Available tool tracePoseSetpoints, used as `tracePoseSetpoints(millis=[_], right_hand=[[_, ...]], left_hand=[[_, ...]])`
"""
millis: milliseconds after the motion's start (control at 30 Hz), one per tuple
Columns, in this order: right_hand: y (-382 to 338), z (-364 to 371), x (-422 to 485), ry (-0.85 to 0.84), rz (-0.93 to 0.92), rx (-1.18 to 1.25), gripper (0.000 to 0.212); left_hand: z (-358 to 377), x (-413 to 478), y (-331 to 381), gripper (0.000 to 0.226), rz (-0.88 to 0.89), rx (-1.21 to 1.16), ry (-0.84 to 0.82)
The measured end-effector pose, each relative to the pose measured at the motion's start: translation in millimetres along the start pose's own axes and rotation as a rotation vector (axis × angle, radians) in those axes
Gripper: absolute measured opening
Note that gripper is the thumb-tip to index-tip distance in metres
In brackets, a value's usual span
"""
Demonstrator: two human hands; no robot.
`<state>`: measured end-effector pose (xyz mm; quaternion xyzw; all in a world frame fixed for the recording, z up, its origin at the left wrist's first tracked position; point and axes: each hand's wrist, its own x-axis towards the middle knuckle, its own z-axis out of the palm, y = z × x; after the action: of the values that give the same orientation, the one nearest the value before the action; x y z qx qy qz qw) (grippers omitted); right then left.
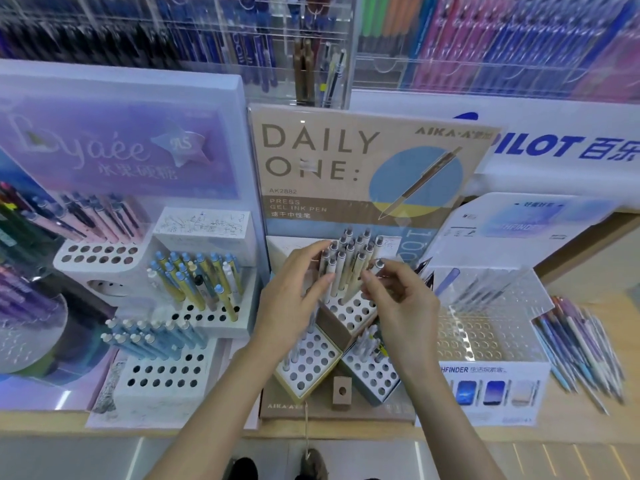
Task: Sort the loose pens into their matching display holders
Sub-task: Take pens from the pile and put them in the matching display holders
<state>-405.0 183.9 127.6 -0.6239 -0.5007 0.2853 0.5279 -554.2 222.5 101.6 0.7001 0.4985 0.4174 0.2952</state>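
Progress: partway, by my reading. Daily One holder (349,311) has a cluster of standing pens (349,254) in its rear block, at 12 o'clock from the hands. Many holes in the front blocks are empty. A pile of loose pens (585,341) lies unsorted on the counter (588,407) at 3 o'clock, beyond the clear acrylic rack (491,327) (itself mostly bare holes).

Right hand (401,306): thumb and forefinger pinch one grey-capped pen (378,265) near its top, other fingers curled under. The pen stands at the cluster's 4 o'clock edge; its lower end is hidden, so I cannot tell whether it is seated.

Left hand (294,299): fingers spread and lightly bent, tips resting against the cluster's 9 o'clock side, gripping nothing that I can see.
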Motion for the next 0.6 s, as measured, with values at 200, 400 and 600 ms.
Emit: tracePoseSetpoints(millis=[200, 400, 600], right_hand=[[-6.9, 14.1, 4.6, -0.026, -0.031, -0.078, 0.020], [5.7, 20.0, -3.5, 0.037, 0.024, -0.214, 0.020], [6.5, 31.8, -3.6, 0.113, 0.086, -0.171, 0.009]], left_hand=[[-6.3, 2.8, -1.1, 0.029, -0.054, -0.180, -0.029], [-13.0, 13.3, -4.3, 0.021, -0.056, -0.100, -0.072], [-14.2, 15.0, -5.1, 0.025, -0.068, -0.061, -0.087]])
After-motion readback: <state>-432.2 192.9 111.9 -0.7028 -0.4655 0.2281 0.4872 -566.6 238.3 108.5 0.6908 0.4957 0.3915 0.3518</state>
